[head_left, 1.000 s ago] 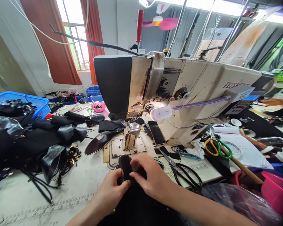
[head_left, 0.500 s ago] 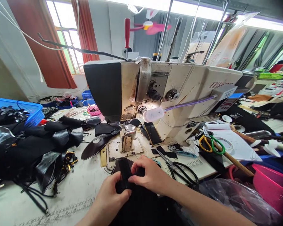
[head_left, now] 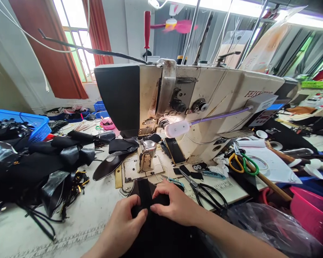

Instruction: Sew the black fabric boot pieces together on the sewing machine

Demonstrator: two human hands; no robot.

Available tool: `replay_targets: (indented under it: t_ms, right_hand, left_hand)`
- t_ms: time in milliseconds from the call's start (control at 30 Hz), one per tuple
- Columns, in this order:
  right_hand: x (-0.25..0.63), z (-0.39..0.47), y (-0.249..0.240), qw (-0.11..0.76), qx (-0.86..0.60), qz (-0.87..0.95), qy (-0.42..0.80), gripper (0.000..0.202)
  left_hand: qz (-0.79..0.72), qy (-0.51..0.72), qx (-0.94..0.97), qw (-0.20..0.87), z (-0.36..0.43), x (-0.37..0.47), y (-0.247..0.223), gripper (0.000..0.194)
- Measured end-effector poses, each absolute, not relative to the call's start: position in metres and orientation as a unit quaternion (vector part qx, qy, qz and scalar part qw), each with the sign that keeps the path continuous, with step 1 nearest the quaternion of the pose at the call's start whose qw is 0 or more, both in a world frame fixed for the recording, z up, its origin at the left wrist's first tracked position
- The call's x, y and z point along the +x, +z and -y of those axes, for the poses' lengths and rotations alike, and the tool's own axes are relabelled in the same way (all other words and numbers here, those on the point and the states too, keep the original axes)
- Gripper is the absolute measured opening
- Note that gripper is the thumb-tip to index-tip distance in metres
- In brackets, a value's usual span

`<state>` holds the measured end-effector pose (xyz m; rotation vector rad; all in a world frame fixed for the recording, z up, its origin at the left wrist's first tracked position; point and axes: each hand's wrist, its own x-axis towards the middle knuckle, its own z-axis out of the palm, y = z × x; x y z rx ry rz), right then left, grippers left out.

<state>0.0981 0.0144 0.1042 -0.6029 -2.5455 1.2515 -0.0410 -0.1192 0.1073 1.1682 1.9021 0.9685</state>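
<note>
Both hands hold a black fabric piece (head_left: 144, 191) with a darker strip down its middle, at the table's front edge. My left hand (head_left: 126, 218) pinches its left side between thumb and fingers. On the right side my right hand (head_left: 174, 204) is closed on the same piece, thumb and fingertips beside the strip. Just beyond the piece stands the sewing machine's metal post (head_left: 146, 157), lit by a small lamp (head_left: 177, 128). The lower part of the fabric merges with dark cloth below.
Black shears (head_left: 204, 190) lie right of my hands, with green-and-yellow-handled scissors (head_left: 243, 163) farther right. Black pieces (head_left: 45, 157) pile up at left near a blue basket (head_left: 41, 129). A pink bucket (head_left: 309, 211) stands at lower right.
My right hand has shifted slightly right and its fingers now lie beside the strip, more of which shows. The view has moved slightly.
</note>
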Motion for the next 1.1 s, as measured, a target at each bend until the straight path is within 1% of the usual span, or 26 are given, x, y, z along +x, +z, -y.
replay_targets:
  t_ms: [133,267,533,767,1100]
  right_hand:
    - [0.096,-0.013,0.101,0.13,-0.221,0.859,0.443,0.011]
    - [0.095,-0.013,0.103,0.131,-0.218,0.855,0.451,0.012]
    - [0.093,-0.009,0.102,0.114,-0.257,0.842,0.46,0.013]
    - [0.094,-0.009,0.1,0.097,-0.287,0.827,0.475,0.017]
    - [0.087,-0.01,0.099,0.115,-0.279,0.821,0.485,0.015]
  left_hand:
    - [-0.759,0.336,0.467,0.305,0.119,-0.043,0.109,0.014]
    - [-0.76,0.32,0.466,0.321,0.12,-0.045,0.109,0.015]
    - [-0.735,0.346,0.457,0.362,0.116,-0.047,0.107,0.021]
    - [-0.746,0.338,0.454,0.352,0.117,-0.048,0.103,0.027]
    - [-0.747,0.34,0.447,0.355,0.113,-0.046,0.112,0.028]
